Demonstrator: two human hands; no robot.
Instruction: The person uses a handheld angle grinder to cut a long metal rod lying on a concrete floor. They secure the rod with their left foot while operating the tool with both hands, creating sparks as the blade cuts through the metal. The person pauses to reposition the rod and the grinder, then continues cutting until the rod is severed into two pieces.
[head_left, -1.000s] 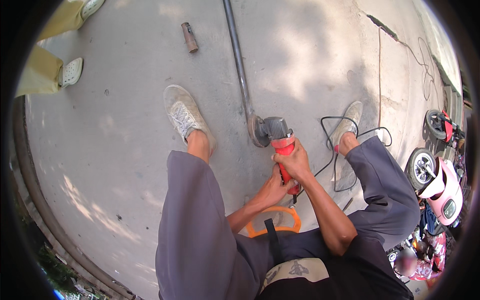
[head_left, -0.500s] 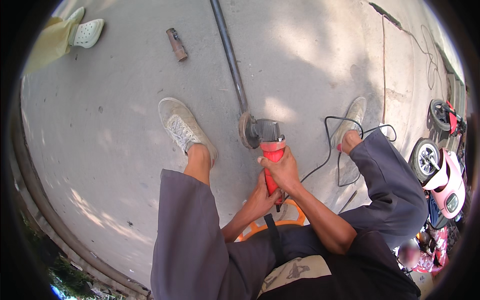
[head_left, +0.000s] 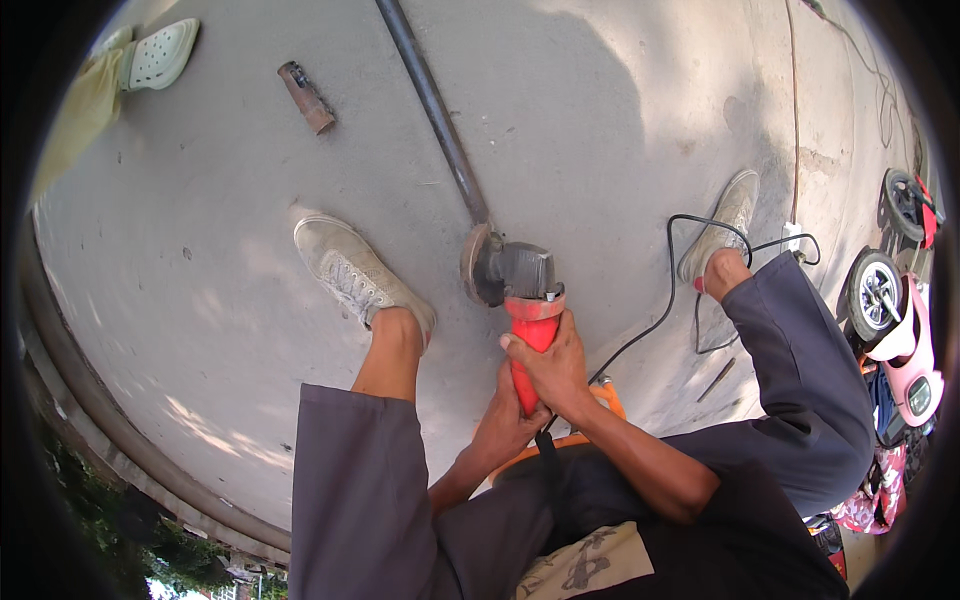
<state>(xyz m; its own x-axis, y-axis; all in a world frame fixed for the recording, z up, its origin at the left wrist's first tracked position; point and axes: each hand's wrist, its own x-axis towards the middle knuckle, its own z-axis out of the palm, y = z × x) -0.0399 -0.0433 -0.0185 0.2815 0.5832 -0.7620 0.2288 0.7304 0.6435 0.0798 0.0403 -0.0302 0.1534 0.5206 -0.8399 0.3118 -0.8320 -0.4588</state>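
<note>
Both of my hands are closed on a red angle grinder (head_left: 532, 340) with a grey metal head. My right hand (head_left: 558, 365) grips the upper part of the red body, and my left hand (head_left: 510, 425) holds it lower down, partly hidden by the other. The grinder's disc (head_left: 475, 265) is at the near end of a long dark metal pipe (head_left: 425, 95) lying on the pavement, between my two shoes; whether they touch is hard to tell. A short rusty tube (head_left: 305, 97) lies to the left of the pipe. A black cord (head_left: 650, 325) runs from the grinder toward my right foot.
Another person's foot in a white clog (head_left: 160, 55) is at upper left. Scooters with a pink body (head_left: 915, 370) and wheels (head_left: 873, 300) stand at the right, near more cords. An orange stool (head_left: 610, 398) is under me. A curb (head_left: 60, 390) runs along the left.
The grinder and my hands have shifted left and slightly down in the picture, along with the near end of the pipe, as the view has turned. Both hands keep their hold.
</note>
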